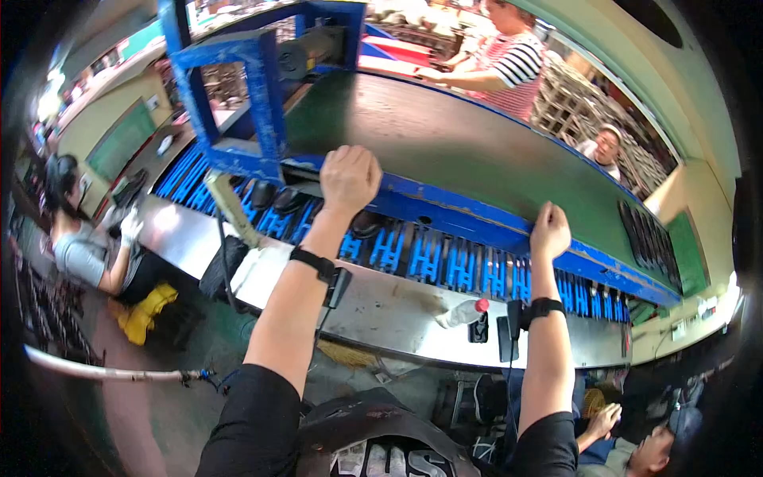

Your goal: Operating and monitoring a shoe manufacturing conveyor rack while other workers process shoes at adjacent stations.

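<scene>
Both my arms reach out over a long work line. My left hand [350, 181] is closed in a fist above the near blue edge of the green conveyor belt [461, 147]. My right hand [550, 232], farther right, is also a fist at the blue frame [477, 219]. Nothing shows sticking out of either hand; the palm sides are hidden. Below the belt, a lower row of blue racks [429, 258] runs along. A dark shoe [288, 200] sits on these racks left of my left forearm, and another dark shoe [366, 224] just right of it.
A metal ledge [373, 310] runs along my side, bearing a clear bottle [459, 315] with a red cap. Several black sole-shaped pieces [648, 242] lie at the belt's right end. A blue upright frame [266, 103] stands left. Other people work left, across the belt and lower right.
</scene>
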Demonstrator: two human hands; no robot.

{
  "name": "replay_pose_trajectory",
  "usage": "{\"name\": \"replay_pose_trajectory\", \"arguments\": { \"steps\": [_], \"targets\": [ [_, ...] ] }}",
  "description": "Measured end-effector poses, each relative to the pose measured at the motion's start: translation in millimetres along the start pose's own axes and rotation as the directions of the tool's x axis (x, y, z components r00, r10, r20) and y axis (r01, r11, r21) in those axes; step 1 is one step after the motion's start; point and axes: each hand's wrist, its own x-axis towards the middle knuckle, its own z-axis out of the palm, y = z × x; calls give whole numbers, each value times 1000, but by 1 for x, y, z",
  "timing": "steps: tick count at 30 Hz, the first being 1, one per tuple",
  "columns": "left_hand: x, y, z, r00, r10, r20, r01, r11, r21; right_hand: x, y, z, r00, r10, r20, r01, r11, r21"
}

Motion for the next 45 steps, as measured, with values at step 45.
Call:
{"name": "replay_pose_trajectory", "arguments": {
  "steps": [45],
  "targets": [
    [-2, 5, 6, 998, 56, 15, -57, 997, 55, -1, -6, -10, 999, 5, -50, -4, 1000, 2]
  ]
}}
